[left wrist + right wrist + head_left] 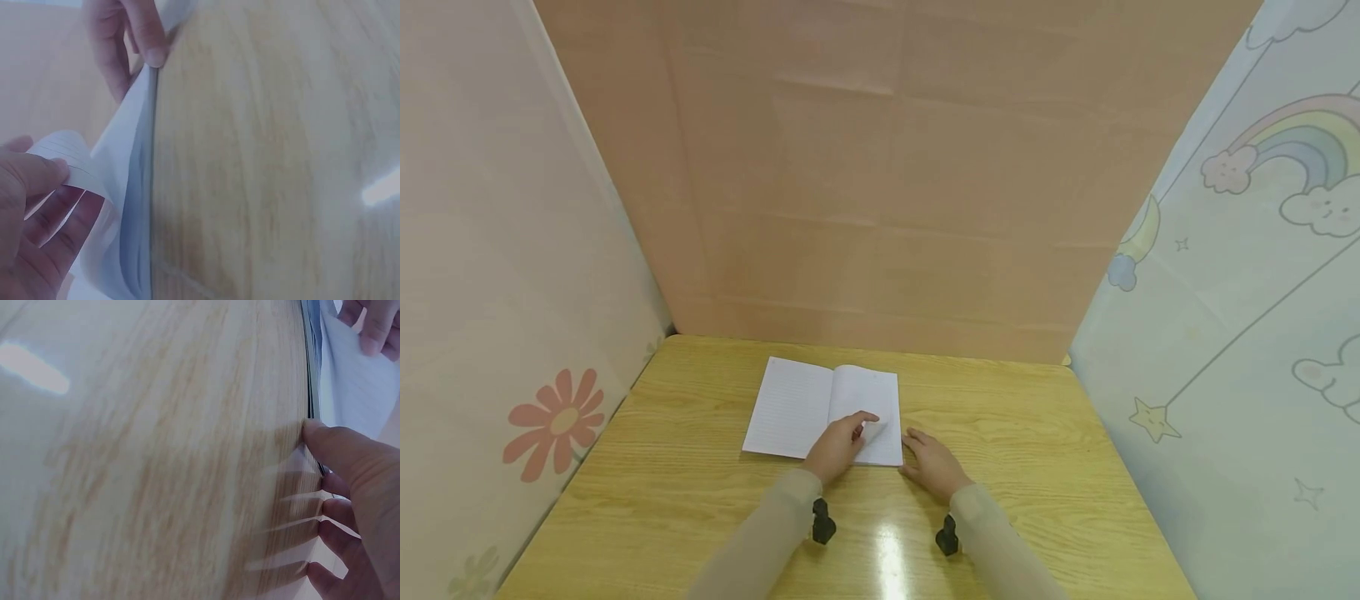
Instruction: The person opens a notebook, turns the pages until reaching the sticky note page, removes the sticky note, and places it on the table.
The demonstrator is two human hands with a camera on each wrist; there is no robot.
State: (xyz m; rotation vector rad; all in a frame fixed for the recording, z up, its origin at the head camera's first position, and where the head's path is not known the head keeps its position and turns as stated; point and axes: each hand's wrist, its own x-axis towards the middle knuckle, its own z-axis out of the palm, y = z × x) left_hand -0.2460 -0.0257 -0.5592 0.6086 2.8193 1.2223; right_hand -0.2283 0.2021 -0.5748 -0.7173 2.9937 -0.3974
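An open notebook with lined white pages lies on the wooden table. My left hand reaches over the lower part of its right page. In the left wrist view, its thumb and fingers pinch a curled page that is lifted off the sheets below. At the lower right corner of the notebook is my right hand. The right wrist view shows its thumb touching that corner, while the other fingers lie along the right edge with their tips down by the table.
The light wooden table extends around the notebook, with a bright reflection near its front. A tan backdrop stands behind it. Patterned pale walls close off both sides. Each wrist carries a small black device.
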